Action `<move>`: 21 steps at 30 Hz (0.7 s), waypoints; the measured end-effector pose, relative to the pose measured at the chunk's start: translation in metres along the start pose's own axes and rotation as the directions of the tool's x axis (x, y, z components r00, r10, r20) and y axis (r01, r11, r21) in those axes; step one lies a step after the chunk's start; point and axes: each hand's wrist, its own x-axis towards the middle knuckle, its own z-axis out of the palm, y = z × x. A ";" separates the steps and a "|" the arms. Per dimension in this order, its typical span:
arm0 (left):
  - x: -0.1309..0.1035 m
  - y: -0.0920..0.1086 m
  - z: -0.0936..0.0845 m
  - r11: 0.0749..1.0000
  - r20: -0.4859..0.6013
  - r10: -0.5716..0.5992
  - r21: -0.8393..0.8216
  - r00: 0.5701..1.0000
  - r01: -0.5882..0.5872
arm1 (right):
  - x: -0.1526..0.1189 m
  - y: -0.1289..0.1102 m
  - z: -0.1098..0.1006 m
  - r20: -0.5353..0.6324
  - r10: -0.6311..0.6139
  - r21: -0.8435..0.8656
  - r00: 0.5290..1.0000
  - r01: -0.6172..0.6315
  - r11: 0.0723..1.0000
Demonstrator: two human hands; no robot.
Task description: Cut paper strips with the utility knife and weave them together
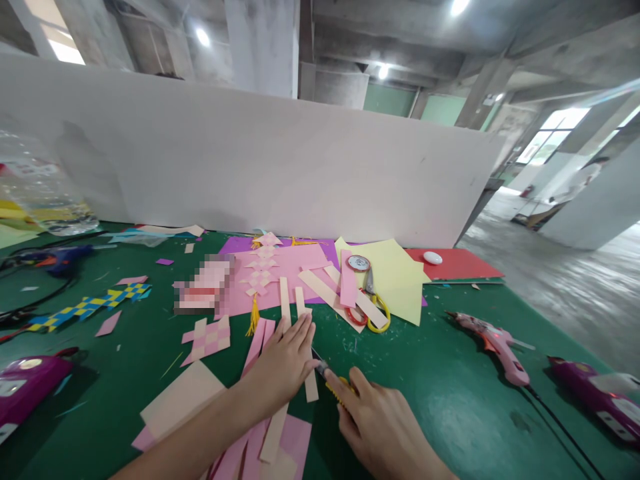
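My left hand lies flat with its fingers stretched out, pressing on cream strips and pink strips of paper. In my right hand is a yellow craft knife, gripped with a finger along its top. The blade points up and left, close by the left thumb and the cream strip; whether it touches the paper I cannot tell. Left of the hands are a pink-and-cream woven paper piece and a cream sheet. Behind them lies a woven paper chain with a yellow tassel.
Yellow-handled scissors and a tape roll rest on pale yellow paper. A pink glue gun and a purple tool lie right. Left are a blue-yellow woven strip, another purple tool and a bottle.
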 end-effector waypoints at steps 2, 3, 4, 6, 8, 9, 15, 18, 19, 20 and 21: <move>0.000 -0.001 -0.001 1.000 -0.013 0.003 -0.020 1.000 -0.003 | 0.000 0.000 0.000 -0.015 -0.007 -0.002 1.000 0.007 1.000; 0.001 -0.002 -0.002 0.999 -0.020 0.004 -0.036 1.000 -0.005 | -0.001 -0.001 0.000 -0.024 -0.011 -0.007 1.000 0.011 1.000; 0.001 -0.003 -0.003 0.999 -0.025 0.007 -0.054 1.000 -0.008 | -0.001 -0.001 0.000 -0.033 -0.016 -0.015 0.999 0.015 1.000; 0.002 -0.002 -0.005 0.996 -0.019 0.008 -0.086 1.000 -0.009 | -0.004 -0.001 0.001 -0.053 -0.033 -0.031 0.998 0.032 0.999; 0.002 0.002 -0.009 0.994 0.004 0.007 -0.109 1.000 -0.006 | -0.009 0.001 0.004 -0.079 -0.068 -0.047 0.994 0.065 0.997; 0.002 0.004 -0.011 0.993 0.018 0.011 -0.119 1.000 -0.009 | -0.012 0.002 0.006 -0.096 -0.087 -0.057 0.992 0.081 0.995; 0.001 0.015 -0.024 0.979 0.021 0.053 -0.197 0.998 -0.048 | -0.032 0.010 0.019 -0.216 -0.172 -0.147 0.961 0.143 0.979; 0.001 0.012 -0.024 0.975 0.024 0.035 -0.220 0.999 -0.029 | -0.037 0.011 0.019 -0.255 -0.186 -0.169 0.949 0.145 0.975; 0.001 0.010 -0.023 0.976 0.027 0.031 -0.217 0.999 -0.025 | -0.038 0.011 0.019 -0.263 -0.185 -0.166 0.947 0.145 0.975; 0.001 0.008 -0.021 0.977 0.029 0.032 -0.212 0.999 -0.025 | -0.038 0.010 0.019 -0.269 -0.184 -0.160 0.946 0.144 0.977; 0.001 0.007 -0.020 0.978 0.026 0.038 -0.206 0.999 -0.032 | -0.037 0.010 0.018 -0.270 -0.180 -0.154 0.946 0.142 0.978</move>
